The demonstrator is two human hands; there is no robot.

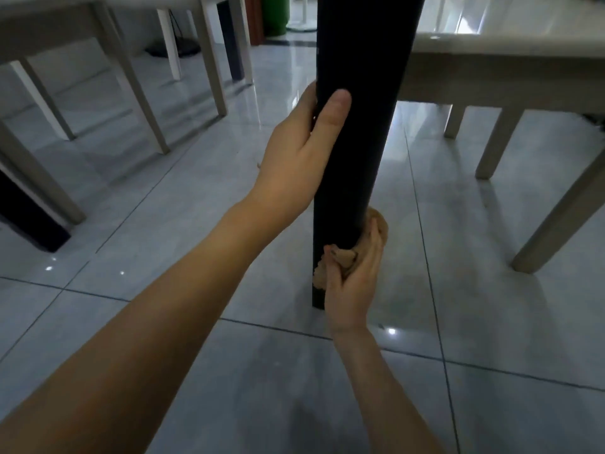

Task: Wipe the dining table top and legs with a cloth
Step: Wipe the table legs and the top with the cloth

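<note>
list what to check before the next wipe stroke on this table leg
1. Cloth gripped in right hand: ok.
2. Cloth pressed against table leg: ok, low down.
3. Left hand holding the leg higher up: ok.
4. Cloth at the leg's foot: not ok, bare leg shows below it.
5. Leg's far side clean: cannot tell, hidden.
6. Chair clear of the stroke: ok, it stands apart on the right.

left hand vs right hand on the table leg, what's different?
Left hand grips the dark matte table leg higher up; right hand sits near its foot. Left hand is bare on the leg, thumb across the front; right hand holds a bunched tan cloth against it. Left hand comes in from the leg's left side, right hand from its right. Both are on the same leg.
</note>
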